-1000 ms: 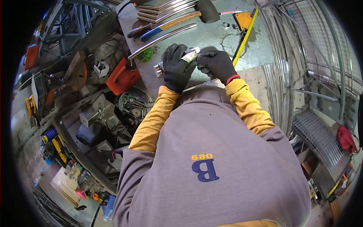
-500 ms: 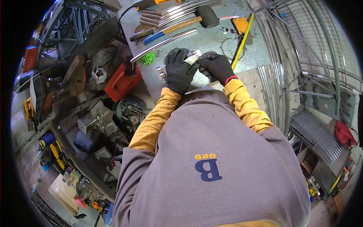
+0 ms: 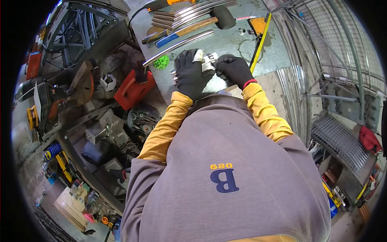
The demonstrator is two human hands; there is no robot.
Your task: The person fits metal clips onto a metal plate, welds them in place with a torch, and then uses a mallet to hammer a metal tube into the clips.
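My left hand (image 3: 189, 76), in a black glove, lies closed over short shiny metal tubes (image 3: 174, 76) whose ends poke out on its left. A whitish strip (image 3: 198, 55) like tape or cloth stands by its fingertips. More pale wrapping (image 3: 207, 63) covers the metal between both hands. At the right end of this piece my right hand (image 3: 234, 69), also gloved, has its fingers pinched together; what they hold is hidden. Left of my left hand lies a green round disc (image 3: 160, 62), and beyond it a long shiny metal tube (image 3: 179, 48).
On the metal table (image 3: 276, 58) lie a black-headed mallet (image 3: 223, 17), a bundle of metal tubes (image 3: 201, 12), an orange magnetic square (image 3: 257, 26) and a yellow measuring strip (image 3: 262, 42). A red container (image 3: 134, 89) stands left of the table. Metal frames and mesh (image 3: 340, 135) are at right.
The whitish strip now stands up beside my left fingertips, where before it lay along the metal between my hands. My right hand stays at the right end. The view shifts slightly.
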